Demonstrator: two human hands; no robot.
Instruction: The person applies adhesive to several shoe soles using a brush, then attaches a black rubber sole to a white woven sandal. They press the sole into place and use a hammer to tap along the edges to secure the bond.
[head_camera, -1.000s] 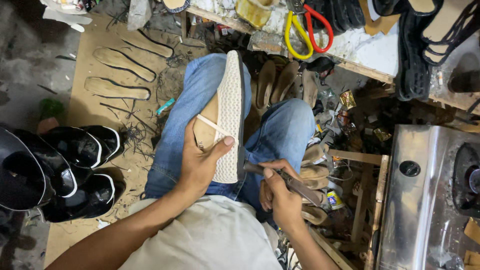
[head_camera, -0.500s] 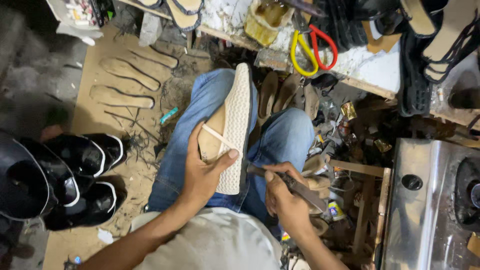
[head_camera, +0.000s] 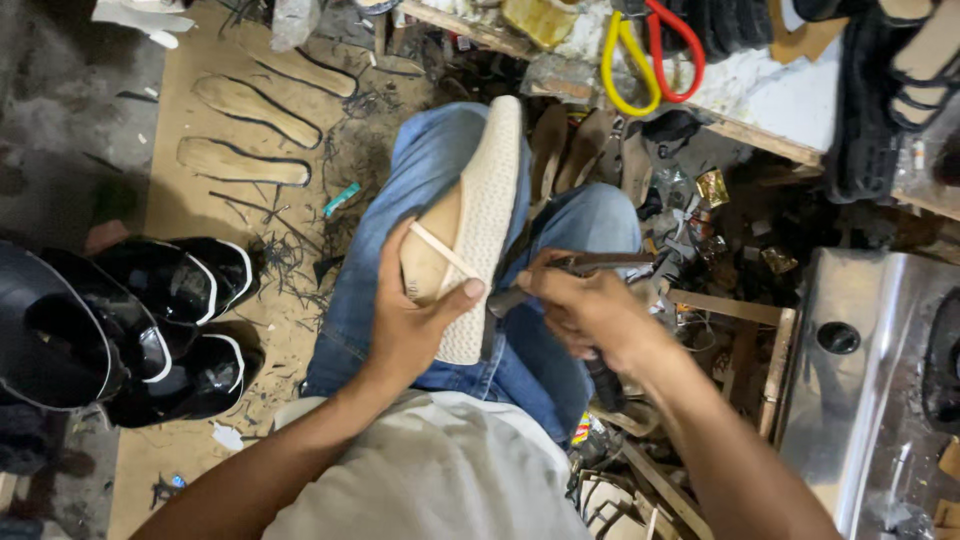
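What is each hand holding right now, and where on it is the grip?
Left hand grips the cream woven shoe around its heel end. Right hand holds a dark metal tool by its handles.

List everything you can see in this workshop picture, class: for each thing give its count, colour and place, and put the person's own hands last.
Shoe: one, cream, textured sole, held edge-up over the lap.
Metal tool: one, dark, against the shoe's right edge.
Scissors: one pair, yellow and red handles, on the bench at top.
Black shoes: several, glossy with white trim, on the floor at left.
Sole outlines: three, drawn dark on tan board, upper left.
Metal box: one, silver, at right.
Jeans: blue, on the person's legs.
Left hand: holds the shoe, thumb on the sole.
Right hand: fingers closed on the metal tool.
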